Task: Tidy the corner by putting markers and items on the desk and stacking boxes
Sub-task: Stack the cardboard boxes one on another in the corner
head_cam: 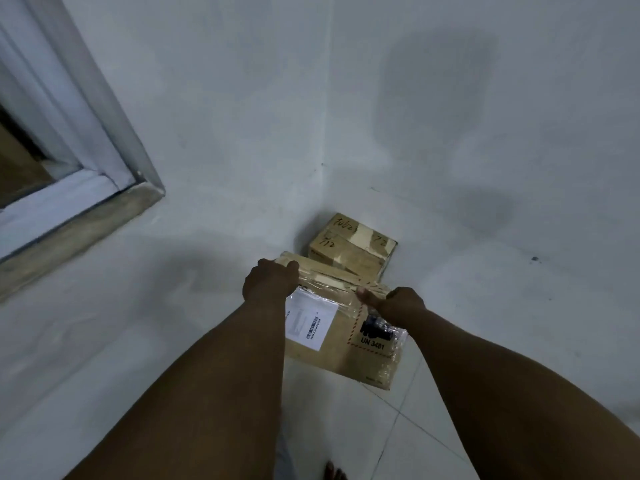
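Just in front of the small corner box (353,247), your left hand (268,282) and right hand (398,304) clutch the large box (346,336) by its far edge; stacking unfinished, no markers visible.

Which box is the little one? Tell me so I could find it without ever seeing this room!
Find the corner where the two pale walls meet the tiled floor. The little box sits tucked right into that corner, behind the big box both hands are holding. It has handwritten numbers on top, not a white barcode label or "UN 3481" sticker.
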